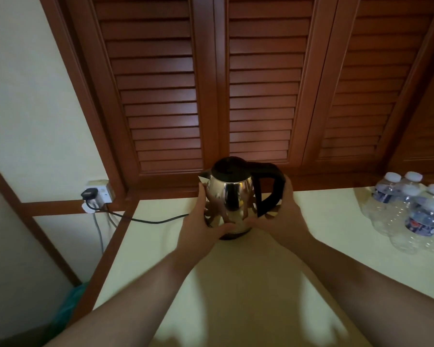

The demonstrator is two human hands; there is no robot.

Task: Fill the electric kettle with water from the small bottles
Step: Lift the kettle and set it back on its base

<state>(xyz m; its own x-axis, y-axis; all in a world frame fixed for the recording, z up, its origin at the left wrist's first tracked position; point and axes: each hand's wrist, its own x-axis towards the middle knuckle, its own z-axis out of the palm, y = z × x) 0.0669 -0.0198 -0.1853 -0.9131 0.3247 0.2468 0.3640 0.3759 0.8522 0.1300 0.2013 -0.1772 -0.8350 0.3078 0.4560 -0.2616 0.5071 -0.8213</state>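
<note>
- A wall of reddish-brown wooden louvred shutters [248, 83] fills the back, rising from the far edge of the pale cream counter [236, 284].
- The counter carries everything; its left edge has a brown wooden trim.
- A cluster of small clear plastic water bottles with white caps and blue labels [411, 211] stands at the right end of the counter, well apart from the kettle; the label print is too blurred to read.
- The polished steel electric kettle with black lid and black handle [232, 196] stands upright near the counter's far edge, in the middle, spout to the left and handle to the right.
- The left hand [201, 226] is wrapped against the kettle's lower left side, fingers curled on the steel.
- The right hand [283, 216] is clasped on the kettle's handle side, fingers around the black handle.
- A black power cord [150, 220] runs from behind the left hand across the counter to a white wall socket with a black plug [97, 195] on the left.
</note>
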